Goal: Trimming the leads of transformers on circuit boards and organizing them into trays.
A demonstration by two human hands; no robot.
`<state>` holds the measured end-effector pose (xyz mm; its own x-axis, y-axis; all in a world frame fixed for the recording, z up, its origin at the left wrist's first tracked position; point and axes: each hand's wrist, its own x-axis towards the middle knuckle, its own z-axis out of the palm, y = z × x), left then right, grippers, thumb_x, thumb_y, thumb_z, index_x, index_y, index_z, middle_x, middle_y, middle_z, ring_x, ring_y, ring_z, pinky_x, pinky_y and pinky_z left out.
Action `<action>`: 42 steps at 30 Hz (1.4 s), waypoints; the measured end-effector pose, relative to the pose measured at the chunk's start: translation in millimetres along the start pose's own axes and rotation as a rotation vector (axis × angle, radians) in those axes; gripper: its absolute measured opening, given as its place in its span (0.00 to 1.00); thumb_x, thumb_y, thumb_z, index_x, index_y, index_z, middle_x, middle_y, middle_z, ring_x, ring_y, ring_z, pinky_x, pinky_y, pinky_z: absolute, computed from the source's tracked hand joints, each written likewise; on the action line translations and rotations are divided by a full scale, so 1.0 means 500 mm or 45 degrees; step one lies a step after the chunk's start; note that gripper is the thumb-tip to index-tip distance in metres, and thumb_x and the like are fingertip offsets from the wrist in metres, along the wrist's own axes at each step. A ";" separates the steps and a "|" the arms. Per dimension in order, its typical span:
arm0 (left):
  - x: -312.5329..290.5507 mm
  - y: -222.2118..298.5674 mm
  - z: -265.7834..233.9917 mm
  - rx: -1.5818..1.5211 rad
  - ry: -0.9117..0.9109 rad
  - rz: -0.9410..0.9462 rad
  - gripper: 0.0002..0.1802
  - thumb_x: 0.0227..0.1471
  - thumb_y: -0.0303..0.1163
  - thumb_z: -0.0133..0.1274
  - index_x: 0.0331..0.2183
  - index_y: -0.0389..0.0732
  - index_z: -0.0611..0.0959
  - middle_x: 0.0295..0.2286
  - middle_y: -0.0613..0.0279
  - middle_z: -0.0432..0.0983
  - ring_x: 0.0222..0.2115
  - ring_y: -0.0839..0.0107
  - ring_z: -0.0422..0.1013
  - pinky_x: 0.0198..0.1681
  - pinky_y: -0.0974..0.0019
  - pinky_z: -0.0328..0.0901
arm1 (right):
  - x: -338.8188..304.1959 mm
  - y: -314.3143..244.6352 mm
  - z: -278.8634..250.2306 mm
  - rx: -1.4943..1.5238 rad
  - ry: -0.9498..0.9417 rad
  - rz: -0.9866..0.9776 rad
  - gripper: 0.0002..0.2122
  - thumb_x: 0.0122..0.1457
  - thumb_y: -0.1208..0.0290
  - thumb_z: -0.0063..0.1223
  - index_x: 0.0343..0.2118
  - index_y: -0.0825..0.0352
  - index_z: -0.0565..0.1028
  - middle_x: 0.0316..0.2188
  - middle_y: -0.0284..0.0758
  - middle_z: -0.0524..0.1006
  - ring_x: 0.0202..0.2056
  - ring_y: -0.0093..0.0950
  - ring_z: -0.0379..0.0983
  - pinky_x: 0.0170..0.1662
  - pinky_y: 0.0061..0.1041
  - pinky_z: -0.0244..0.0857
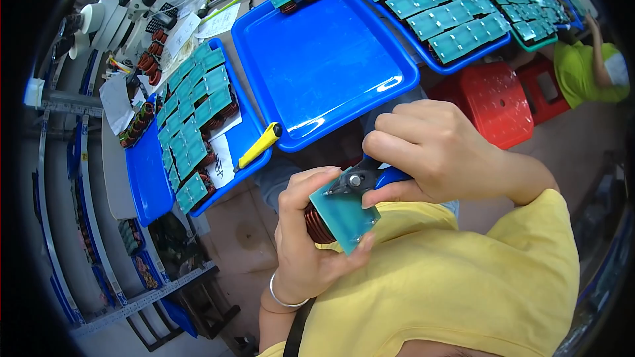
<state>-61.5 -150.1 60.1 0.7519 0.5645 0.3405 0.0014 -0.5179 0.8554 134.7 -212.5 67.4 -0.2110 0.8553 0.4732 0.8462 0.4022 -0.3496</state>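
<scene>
In my left hand (307,231) is a small green circuit board (345,215), tilted, with a copper-wound coil (318,225) on its underside. My left fingers and thumb grip it by its edges. My right hand (423,152) is closed round the blue handles of a pair of side cutters (355,180). The dark jaws of the cutters meet the board's face near its upper left corner, by a small solder point. Whether a lead lies between the jaws is too small to tell.
A bare blue tray (324,59) lies ahead. Left of it, another blue tray (151,185) carries rows of boards with coils, paper and a yellow-handled knife (260,145). More board-filled trays stand at the far right, near a red stool (489,102) and a person in bright green (585,76).
</scene>
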 end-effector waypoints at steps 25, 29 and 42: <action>0.022 -0.119 -0.085 -0.897 -0.039 -0.391 0.34 0.44 0.31 0.57 0.51 0.36 0.60 0.37 0.56 0.69 0.34 0.72 0.69 0.34 0.72 0.65 | 0.160 0.064 0.018 0.533 -0.255 -0.096 0.21 0.36 0.77 0.62 0.37 0.67 0.68 0.34 0.38 0.71 0.36 0.38 0.68 0.39 0.31 0.62; 0.039 -0.173 -0.200 0.060 0.442 -0.450 0.26 0.37 0.25 0.60 0.43 0.38 0.71 0.42 0.58 0.65 0.40 0.67 0.65 0.41 0.67 0.63 | 0.295 0.194 0.086 0.231 -0.107 0.101 0.21 0.38 0.73 0.62 0.36 0.68 0.67 0.32 0.42 0.72 0.37 0.40 0.69 0.38 0.31 0.63; 0.140 -0.304 -0.263 1.267 0.339 -0.183 0.28 0.31 0.33 0.64 0.38 0.39 0.72 0.46 0.47 0.58 0.52 0.45 0.50 0.52 0.50 0.50 | 0.484 0.420 0.262 -0.477 -0.265 0.237 0.18 0.38 0.77 0.55 0.35 0.71 0.66 0.31 0.43 0.74 0.37 0.40 0.71 0.36 0.37 0.65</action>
<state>-96.0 52.4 5.3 0.5317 0.7240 0.4395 0.7139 -0.6623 0.2274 197.5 121.9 2.6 -0.1002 0.9645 0.2442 0.9893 0.1227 -0.0790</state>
